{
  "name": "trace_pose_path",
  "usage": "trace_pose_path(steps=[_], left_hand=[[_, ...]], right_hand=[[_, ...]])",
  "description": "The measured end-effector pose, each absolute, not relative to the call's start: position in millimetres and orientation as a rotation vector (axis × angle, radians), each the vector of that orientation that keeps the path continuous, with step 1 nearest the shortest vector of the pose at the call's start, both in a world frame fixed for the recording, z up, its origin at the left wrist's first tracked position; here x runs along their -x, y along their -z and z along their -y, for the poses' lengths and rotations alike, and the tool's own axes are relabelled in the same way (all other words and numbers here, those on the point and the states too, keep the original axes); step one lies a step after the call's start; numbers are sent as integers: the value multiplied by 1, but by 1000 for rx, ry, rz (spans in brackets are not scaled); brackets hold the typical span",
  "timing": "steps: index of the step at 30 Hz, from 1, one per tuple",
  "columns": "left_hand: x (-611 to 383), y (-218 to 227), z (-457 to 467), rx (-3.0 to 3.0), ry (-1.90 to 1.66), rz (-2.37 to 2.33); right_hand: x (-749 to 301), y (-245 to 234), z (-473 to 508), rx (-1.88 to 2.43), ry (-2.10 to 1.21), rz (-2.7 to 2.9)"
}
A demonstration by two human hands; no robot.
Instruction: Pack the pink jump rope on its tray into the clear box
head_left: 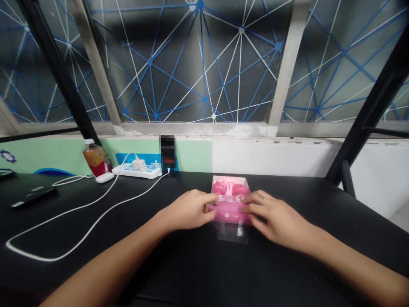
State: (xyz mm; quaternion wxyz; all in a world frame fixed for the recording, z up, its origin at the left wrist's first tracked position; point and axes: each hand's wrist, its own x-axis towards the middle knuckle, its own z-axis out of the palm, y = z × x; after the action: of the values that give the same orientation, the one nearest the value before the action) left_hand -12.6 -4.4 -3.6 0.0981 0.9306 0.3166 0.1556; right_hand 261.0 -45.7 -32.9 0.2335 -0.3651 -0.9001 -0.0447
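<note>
A small clear plastic box with pink earphones (230,197) inside stands on the black table (191,264), in the middle. My left hand (191,209) grips its left side with curled fingers and thumb. My right hand (274,215) holds its right side, fingers pressed on the pink front. A clear flap (232,233) of the box lies open toward me on the table.
A white power strip (137,170) with a charger and white cables (79,221) lies at the back left. Beside it are a bottle (95,158), a white mouse-like object (105,177) and a dark flat device (32,196). A black frame post (367,115) rises at right.
</note>
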Motion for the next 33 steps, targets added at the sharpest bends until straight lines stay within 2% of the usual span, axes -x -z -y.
trace_pose_path(steps=[22,33], left_hand=[[14,-2,8,-2747,-399,-999],[16,-1,6,-2722,-391,-1013]], right_hand=[[-272,19,47,985,-227,2466],[-272,23,39,1028,-71,2418]])
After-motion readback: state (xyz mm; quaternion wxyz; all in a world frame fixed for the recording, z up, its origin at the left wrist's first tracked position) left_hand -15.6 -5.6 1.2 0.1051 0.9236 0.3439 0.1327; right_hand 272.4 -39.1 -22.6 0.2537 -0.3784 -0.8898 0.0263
